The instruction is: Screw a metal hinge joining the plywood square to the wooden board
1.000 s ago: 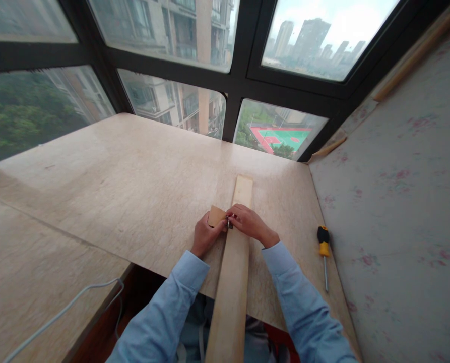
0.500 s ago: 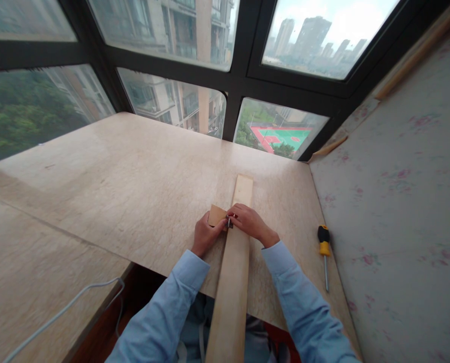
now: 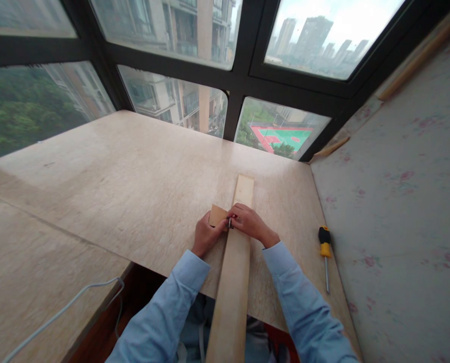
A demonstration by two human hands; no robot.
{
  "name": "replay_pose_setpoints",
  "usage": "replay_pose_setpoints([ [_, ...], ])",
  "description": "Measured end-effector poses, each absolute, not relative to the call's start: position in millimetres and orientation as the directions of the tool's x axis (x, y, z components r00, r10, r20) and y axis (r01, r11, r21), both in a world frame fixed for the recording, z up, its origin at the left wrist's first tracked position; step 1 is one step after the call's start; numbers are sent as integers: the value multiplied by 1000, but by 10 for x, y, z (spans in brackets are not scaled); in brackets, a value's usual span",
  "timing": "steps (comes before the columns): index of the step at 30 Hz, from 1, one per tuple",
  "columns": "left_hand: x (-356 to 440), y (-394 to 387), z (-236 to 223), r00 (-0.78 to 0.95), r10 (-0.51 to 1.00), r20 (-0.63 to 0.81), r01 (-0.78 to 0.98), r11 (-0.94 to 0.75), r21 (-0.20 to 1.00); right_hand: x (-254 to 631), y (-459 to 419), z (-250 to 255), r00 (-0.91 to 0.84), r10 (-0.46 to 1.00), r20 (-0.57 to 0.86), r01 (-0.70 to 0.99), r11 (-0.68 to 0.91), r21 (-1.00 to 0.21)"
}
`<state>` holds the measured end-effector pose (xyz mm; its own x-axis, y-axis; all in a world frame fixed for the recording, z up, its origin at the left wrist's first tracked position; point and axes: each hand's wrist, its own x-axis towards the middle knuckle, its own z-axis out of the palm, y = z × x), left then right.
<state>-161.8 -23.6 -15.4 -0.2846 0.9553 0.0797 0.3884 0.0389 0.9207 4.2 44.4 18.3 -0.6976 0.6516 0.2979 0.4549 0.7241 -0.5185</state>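
A long pale wooden plank [image 3: 233,282] lies lengthwise on the marble top [image 3: 134,186], running from my lap toward the window. A small brown wooden piece [image 3: 216,215] rests against the plank's left edge. My left hand [image 3: 205,236] is closed on this small piece and holds it to the plank. My right hand [image 3: 249,223] lies across the plank with its fingers pinched on a small metal part [image 3: 229,222] at the joint between the two pieces. Whether that part is a screw or a hinge I cannot make out.
A screwdriver [image 3: 325,254] with a yellow and black handle lies on the marble top to the right, close to the flowered wall [image 3: 398,201]. A white cable [image 3: 66,307] hangs at the lower left. Dark-framed windows [image 3: 240,80] close off the far side.
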Motion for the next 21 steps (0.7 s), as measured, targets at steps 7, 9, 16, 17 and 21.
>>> replay_pose_setpoints([
  [7, -1617, -239, -140, -285, 956, 67, 407, 57, 912, 14, 415, 173, -655, 680, 329, 448, 700, -556],
  [9, -1616, -240, -133, -283, 957, 63, 406, 60, 912, 17, 404, 176, -627, 714, 312, 501, 676, -540],
  [16, -1611, -242, -133, -289, 955, 70, 443, 68, 894, 34, 415, 197, -623, 749, 226, 657, 658, -369],
  [17, -1610, -243, -131, -288, 955, 71, 445, 68, 893, 34, 420, 200, -632, 743, 219, 655, 664, -361],
  [21, -1606, -241, -125, -281, 957, 72, 439, 61, 897, 36, 433, 221, -696, 682, 223, 589, 720, -367],
])
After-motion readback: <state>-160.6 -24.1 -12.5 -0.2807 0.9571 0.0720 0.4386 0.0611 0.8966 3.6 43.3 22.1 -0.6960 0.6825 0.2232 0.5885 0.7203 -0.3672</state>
